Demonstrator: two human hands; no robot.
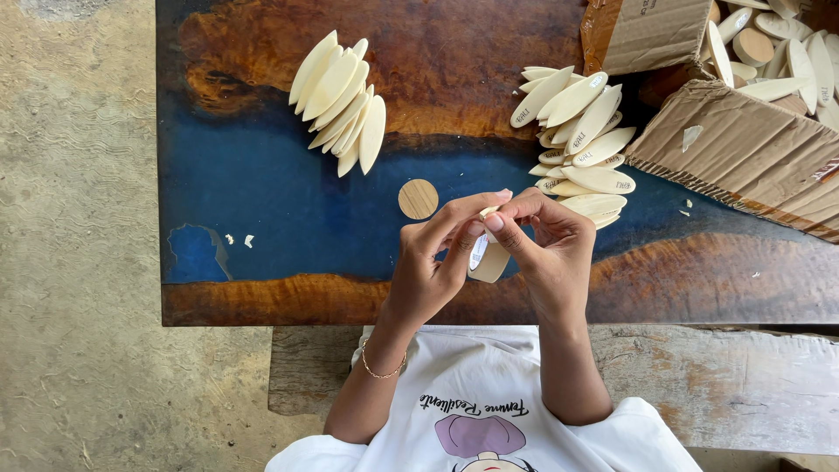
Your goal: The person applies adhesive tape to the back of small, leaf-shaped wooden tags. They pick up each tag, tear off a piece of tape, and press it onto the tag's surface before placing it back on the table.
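My left hand point(433, 262) and my right hand point(546, 249) meet over the near edge of a wood-and-blue-resin table point(262, 210). Together they pinch a pale oval wooden piece point(489, 262) that has a small white sticker on it. Fingertips of both hands press at its upper end. A round wooden disc point(418, 198) lies on the blue resin just beyond my left hand. A pile of pale oval pieces with dark marks point(581, 140) lies just beyond my right hand.
A fanned row of plain pale oval pieces point(341, 100) lies at the far left of the table. An open cardboard box point(743, 149) at the far right holds more oval pieces point(786, 52). A wooden bench point(725, 376) runs below the table; concrete floor point(79, 245) lies to the left.
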